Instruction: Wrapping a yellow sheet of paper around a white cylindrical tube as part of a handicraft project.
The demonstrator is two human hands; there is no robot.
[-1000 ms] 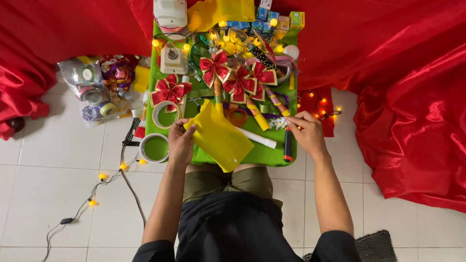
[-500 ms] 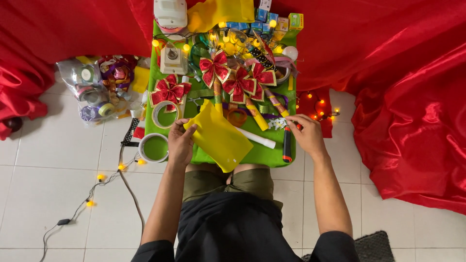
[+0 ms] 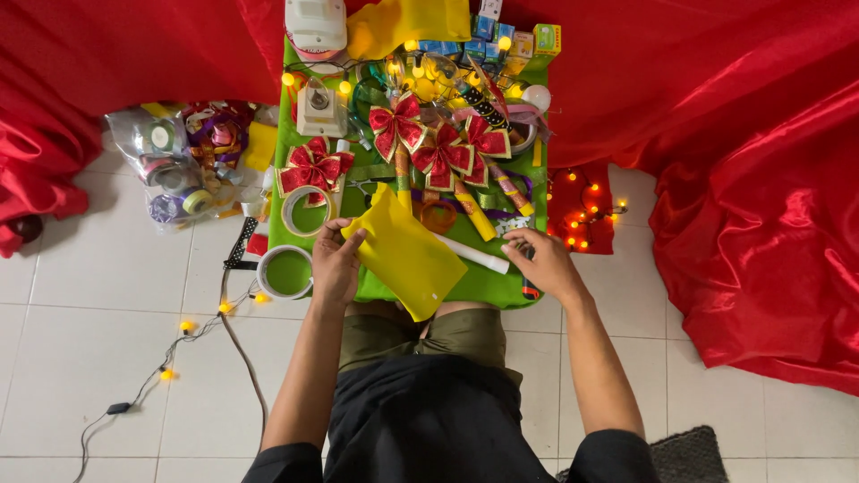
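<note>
Near the front edge of the green table (image 3: 483,288), I have both hands down over the work. My left hand (image 3: 334,264) sits at the front left, fingers curled, thumb and fingertips pinching the left edge of the yellow sheet (image 3: 404,252). That sheet lies tilted across the front middle of the table, its lower corner hanging just past the front edge over my lap, so it lies directly between my two hands, touching the left one and clear of the right.

My right hand (image 3: 542,260) rests toward the front right corner, fingers loosely bent and laid over the dark-handled tool (image 3: 530,288), whose lower end shows just below my palm. I cannot tell whether the fingers actually close around it. A white rolled tube (image 3: 472,253) runs from under the yellow sheet toward my right fingertips, ending just beside them.

Left of my left hand, two tape rolls (image 3: 284,272) lie one behind the other along the left edge. Farther back, red bows (image 3: 438,148) with gold trim sit across the middle of the table, with yellow rolled sticks (image 3: 474,215) below them. Small lit bulbs (image 3: 420,85) crowd the back edge. Red cloth (image 3: 743,179) drapes the floor to the right, and a bag of ribbon spools (image 3: 174,165) lies on the tiles to the left.
</note>
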